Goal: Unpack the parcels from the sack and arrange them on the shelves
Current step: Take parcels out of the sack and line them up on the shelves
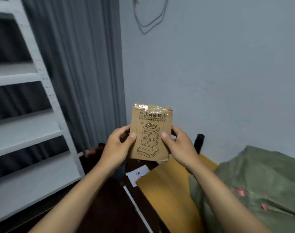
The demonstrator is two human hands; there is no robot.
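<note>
i hold a brown cardboard parcel [151, 132] upright in front of me — my left hand [117, 147] grips its left edge, my right hand [180, 147] its right edge, thumbs pressed on the printed face. below lies a yellow envelope [170, 187], the green sack [254, 182] to the right, white shelves [26, 125] at left — well apart from the parcel.

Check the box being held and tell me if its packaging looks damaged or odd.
The cardboard box, held upright between left hand and right hand, has crumpled, wrinkled tape over its top edge and a slightly frayed bottom right corner. No tear or crushing shows.
</note>
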